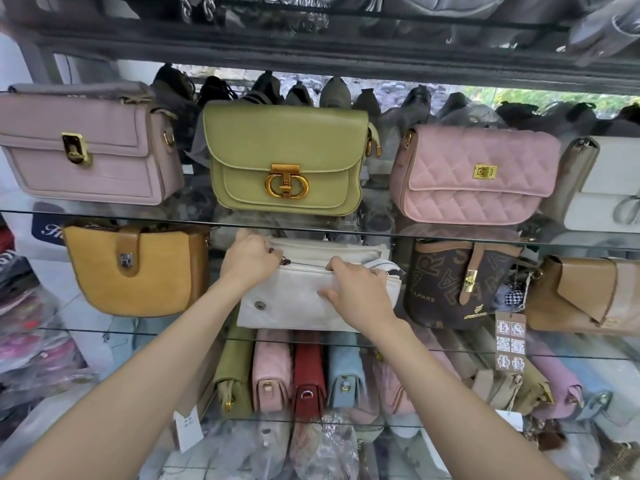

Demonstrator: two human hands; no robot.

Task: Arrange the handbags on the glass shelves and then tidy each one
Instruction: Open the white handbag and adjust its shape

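A white handbag (294,303) stands on the middle glass shelf (450,351), its flap lifted and its zipped top showing. My left hand (249,259) pinches the zip pull at the bag's left end. My right hand (360,289) grips the bag's top edge near the right, fingers curled over the zip line. On the upper glass shelf (104,213) stand a lilac bag (90,150), a green bag (287,161) with a gold clasp, and a pink quilted bag (474,174).
A mustard bag (135,271) stands left of the white bag, a brown monogram bag (457,282) and a tan bag (581,296) to its right. Several bags lie packed side by side on the lower shelf (308,379). Wrapped stock fills the bottom and back.
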